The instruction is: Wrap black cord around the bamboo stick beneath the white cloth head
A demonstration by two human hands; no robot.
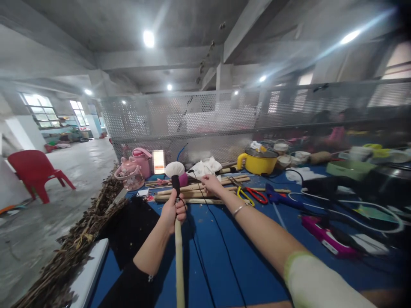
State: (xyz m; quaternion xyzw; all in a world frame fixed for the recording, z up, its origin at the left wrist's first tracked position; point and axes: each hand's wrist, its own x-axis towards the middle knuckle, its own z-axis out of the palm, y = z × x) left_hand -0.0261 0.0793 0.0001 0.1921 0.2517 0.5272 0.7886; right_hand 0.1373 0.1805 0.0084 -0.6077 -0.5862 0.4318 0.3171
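Observation:
My left hand (174, 208) is wrapped round a pale wooden stick (179, 265) near its upper end, where black wrapping (175, 183) covers the tip. The stick stands out toward the front edge of the blue table (205, 239). Further right, my right hand (211, 185) reaches over a pile of wooden sticks (192, 194), its fingers drawn together by a thin black cord (221, 233); what they pinch, if anything, is too small to tell. Behind the hands lie a ball of white thread (174, 169) and white crumpled cloth (207, 166).
Yellow-handled scissors (245, 196) and red-handled ones (257, 195) lie right of the sticks. A yellow pot (260, 161), a green basin (348, 170) and a magenta power strip (330, 239) are on the right. Dry twigs (80, 244) line the left edge, near a red chair (35, 171).

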